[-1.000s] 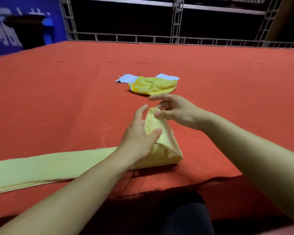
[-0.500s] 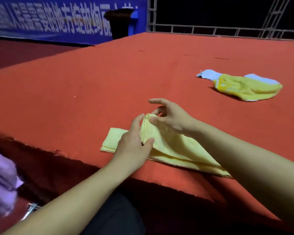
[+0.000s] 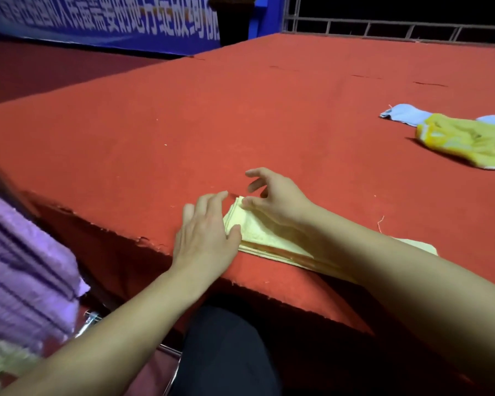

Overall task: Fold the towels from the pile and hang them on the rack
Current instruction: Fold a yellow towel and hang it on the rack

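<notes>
Near the table's (image 3: 240, 115) front edge lies the folded pale yellow towel (image 3: 266, 238). The right hand (image 3: 275, 201) pinches its far corner between thumb and forefinger, other fingers spread; the left hand (image 3: 206, 232) rests flat at its end, fingers straight. If the pinch lets go, the layers may spring apart, or the towel slide off the edge. More towels (image 3: 463, 141) wait well apart.
</notes>
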Demonstrator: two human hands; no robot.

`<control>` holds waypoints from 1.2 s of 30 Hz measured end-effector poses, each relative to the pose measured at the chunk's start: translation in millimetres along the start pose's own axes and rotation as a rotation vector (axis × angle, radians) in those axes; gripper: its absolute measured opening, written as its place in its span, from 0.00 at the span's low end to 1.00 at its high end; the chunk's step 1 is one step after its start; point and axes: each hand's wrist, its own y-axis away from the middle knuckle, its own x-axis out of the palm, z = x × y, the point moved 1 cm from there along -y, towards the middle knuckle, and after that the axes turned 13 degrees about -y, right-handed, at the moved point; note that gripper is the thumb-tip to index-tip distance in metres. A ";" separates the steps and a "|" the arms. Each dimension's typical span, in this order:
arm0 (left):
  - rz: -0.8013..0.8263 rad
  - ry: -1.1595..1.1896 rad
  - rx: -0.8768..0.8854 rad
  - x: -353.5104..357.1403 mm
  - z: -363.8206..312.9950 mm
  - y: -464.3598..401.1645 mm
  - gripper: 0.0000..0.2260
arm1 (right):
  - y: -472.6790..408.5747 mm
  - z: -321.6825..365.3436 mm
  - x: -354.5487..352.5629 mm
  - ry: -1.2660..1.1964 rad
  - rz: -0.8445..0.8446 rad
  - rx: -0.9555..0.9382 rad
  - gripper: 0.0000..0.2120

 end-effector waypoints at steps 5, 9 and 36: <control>-0.073 0.014 0.318 -1.0 -28.2 -6.1 0.17 | 43.2 -0.6 -35.6 0.153 -0.121 -0.007 0.20; 0.079 -0.090 0.506 6.9 -57.0 -18.0 0.20 | 93.6 -6.5 -59.4 0.399 -0.078 0.038 0.23; 0.428 -0.445 0.579 20.2 -49.9 -28.2 0.30 | 194.2 -62.2 -108.1 0.375 0.087 0.351 0.34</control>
